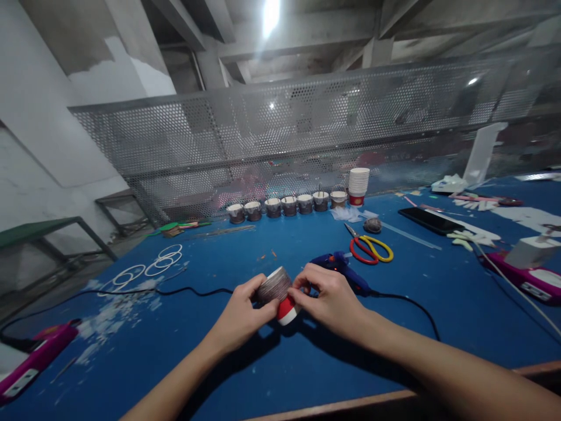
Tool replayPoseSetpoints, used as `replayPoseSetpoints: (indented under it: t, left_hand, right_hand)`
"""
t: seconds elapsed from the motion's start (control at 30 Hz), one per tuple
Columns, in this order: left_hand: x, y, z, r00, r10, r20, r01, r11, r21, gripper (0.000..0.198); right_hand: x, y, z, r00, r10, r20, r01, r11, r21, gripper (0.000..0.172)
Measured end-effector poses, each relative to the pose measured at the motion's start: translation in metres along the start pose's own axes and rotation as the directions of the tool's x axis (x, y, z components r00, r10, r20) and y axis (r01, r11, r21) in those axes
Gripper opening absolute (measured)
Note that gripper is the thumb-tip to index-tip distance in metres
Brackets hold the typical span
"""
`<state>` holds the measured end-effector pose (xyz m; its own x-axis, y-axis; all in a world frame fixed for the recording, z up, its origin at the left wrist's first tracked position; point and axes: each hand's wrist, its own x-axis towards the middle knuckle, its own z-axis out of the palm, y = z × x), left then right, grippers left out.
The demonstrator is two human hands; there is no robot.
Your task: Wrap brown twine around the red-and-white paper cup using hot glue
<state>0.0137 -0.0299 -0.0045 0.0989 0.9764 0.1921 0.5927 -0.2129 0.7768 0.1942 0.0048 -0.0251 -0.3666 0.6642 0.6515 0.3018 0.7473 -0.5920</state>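
Observation:
Both my hands hold one small paper cup (277, 292) on its side, low over the blue table (219, 362). The cup has a red and white base and its upper part is wrapped in dark string. My left hand (242, 316) grips the wrapped part from the left with curled fingers. My right hand (328, 298) pinches the cup's side from the right. A blue glue gun (339, 264) lies just behind my right hand, its black cord (412, 304) trailing right.
A row of several wrapped cups (287, 206) and a stack of white cups (358, 184) stand at the back by a perforated metal screen (307, 134). Red and yellow scissors (370, 248), a black phone (427, 220), white rings (151, 266), pink glue guns (532, 280) lie around.

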Motion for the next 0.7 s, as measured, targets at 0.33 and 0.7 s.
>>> replayPoseSetpoints:
  t: [0.33, 0.7]
  left_hand:
    - [0.0012, 0.0035, -0.0002, 0.998, -0.049, 0.038, 0.052, 0.996, -0.071, 0.014]
    - [0.0004, 0.0010, -0.0045, 0.998, -0.048, 0.046, 0.055, 0.986, -0.158, 0.015]
  right_hand:
    - [-0.0009, 0.0043, 0.0019, 0.998, -0.050, -0.031, 0.050, 0.999, -0.013, 0.017]
    - [0.0003, 0.0072, 0.0030, 1.000, 0.023, -0.014, -0.023, 0.999, 0.030, 0.015]
